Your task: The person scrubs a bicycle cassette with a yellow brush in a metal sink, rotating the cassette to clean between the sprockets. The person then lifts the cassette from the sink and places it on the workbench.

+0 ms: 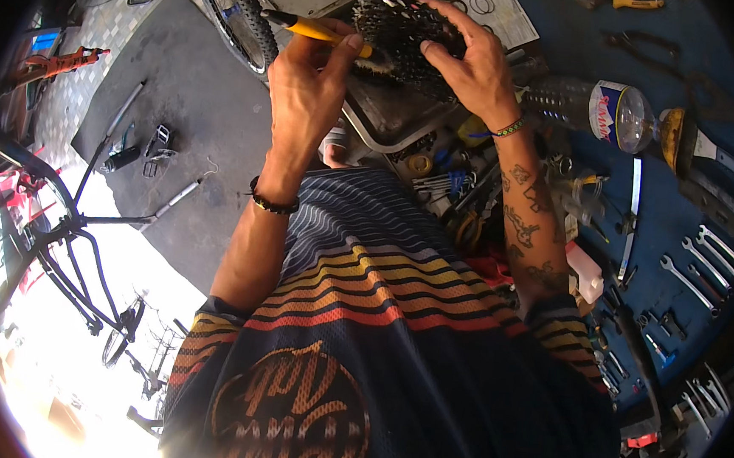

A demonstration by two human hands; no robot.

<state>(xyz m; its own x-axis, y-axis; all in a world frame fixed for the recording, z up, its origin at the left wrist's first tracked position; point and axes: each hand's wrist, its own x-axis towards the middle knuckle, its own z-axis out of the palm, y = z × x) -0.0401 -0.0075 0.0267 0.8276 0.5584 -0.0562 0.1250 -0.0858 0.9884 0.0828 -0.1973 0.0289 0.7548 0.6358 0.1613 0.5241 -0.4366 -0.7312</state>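
Observation:
Pinched between the thumb and fingers of my left hand [308, 80] is a yellow-handled brush [313, 29] with a dark handle end. Its other end meets the toothed face of a dark bicycle cassette [402, 36], where pale bristles seem to show. My right hand [478, 67] grips the cassette's right edge, thumb across the sprockets and fingers over the far rim. The cassette looks wet and is tilted toward me. Below it lies a metal tray [381, 142] with a raised rim, partly hidden by the cassette and my hands.
A bicycle wheel [239, 16] stands beyond my left hand. Right of my right wrist lies a clear plastic bottle [634, 120]. Several wrenches [688, 284] hang on the blue board [664, 241] at right. A black bike frame [65, 229] stands at left, near a dark mat [196, 115].

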